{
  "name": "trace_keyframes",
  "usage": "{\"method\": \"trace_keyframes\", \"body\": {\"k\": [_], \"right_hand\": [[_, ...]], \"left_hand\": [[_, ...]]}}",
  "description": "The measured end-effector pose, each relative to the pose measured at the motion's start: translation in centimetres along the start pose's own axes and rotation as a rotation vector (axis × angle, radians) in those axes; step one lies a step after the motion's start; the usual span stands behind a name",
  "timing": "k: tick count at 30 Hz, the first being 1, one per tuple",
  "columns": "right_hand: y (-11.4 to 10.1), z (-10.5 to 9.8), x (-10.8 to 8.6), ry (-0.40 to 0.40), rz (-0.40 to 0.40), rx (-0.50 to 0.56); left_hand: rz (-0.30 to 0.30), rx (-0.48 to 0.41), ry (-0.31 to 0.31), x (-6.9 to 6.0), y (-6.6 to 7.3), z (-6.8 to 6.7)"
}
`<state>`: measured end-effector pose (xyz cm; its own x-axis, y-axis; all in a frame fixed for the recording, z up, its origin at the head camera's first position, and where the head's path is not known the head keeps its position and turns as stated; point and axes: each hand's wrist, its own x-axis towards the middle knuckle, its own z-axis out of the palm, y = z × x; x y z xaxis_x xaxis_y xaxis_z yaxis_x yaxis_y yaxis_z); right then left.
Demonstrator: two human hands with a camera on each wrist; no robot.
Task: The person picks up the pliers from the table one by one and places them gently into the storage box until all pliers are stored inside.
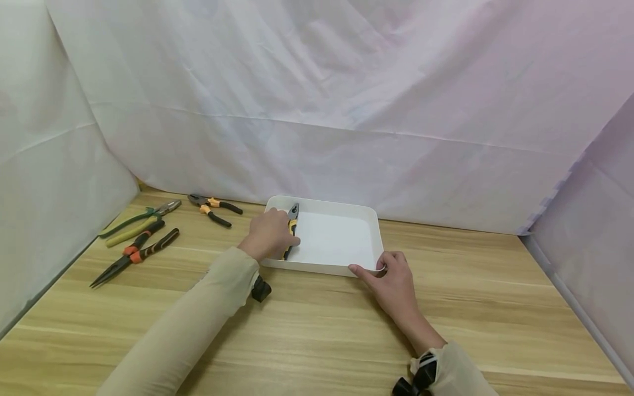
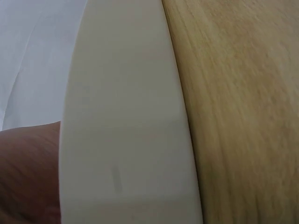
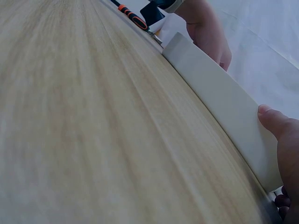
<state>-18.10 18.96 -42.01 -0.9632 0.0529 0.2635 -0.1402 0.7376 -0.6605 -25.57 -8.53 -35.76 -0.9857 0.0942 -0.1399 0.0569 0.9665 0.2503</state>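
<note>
A white rectangular tray [image 1: 339,237] sits on the table, its outer wall [image 2: 126,112] filling much of the left wrist view. My left hand [image 1: 269,233] reaches over the tray's left side and grips pliers [image 1: 293,215] with yellow-and-black handles; their grey jaws point toward the back wall of the tray. Part of the handles is hidden by the hand. At the near right corner, my right hand [image 1: 394,283] holds the tray, thumb on the front wall and fingers around the corner. The right wrist view shows that thumb [image 3: 271,119] against the rim.
Left of the tray lie orange-and-black pliers [image 1: 208,207], green-handled pliers [image 1: 141,218] and long-nose pliers [image 1: 130,257] with red-and-black handles. White cloth [image 1: 317,110] hangs behind the wood-grain table [image 1: 307,335] and at both sides.
</note>
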Motion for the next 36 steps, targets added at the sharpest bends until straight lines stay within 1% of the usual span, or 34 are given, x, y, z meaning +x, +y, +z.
{"method": "trace_keyframes", "body": {"k": [4,11,17,22,25,27,34,36], "right_hand": [[0.0,0.0,0.0,0.001,-0.004,0.005],[0.0,0.1,-0.1,0.000,-0.008,-0.001],[0.0,0.1,-0.1,0.000,-0.005,-0.009],[0.0,0.1,0.0,0.003,0.000,-0.021],[-0.1,0.1,-0.1,-0.001,0.000,-0.019],[-0.1,0.1,-0.1,-0.003,-0.003,-0.020],[-0.1,0.0,-0.1,-0.002,-0.015,-0.027],[0.0,0.0,-0.1,-0.006,-0.012,-0.026]], "left_hand": [[0.000,0.022,0.001,0.0,0.1,0.1],[0.009,0.070,-0.039,-0.1,0.3,0.2],[0.017,0.067,-0.058,-0.3,0.5,-0.1],[0.010,0.056,-0.082,-0.5,0.7,-0.4],[0.000,0.034,-0.094,-0.8,0.9,-0.6],[0.004,0.022,-0.099,-1.1,0.9,-0.9],[0.045,0.029,-0.109,-2.6,1.1,-2.4],[0.057,0.033,-0.095,-3.1,1.0,-2.8]]}}
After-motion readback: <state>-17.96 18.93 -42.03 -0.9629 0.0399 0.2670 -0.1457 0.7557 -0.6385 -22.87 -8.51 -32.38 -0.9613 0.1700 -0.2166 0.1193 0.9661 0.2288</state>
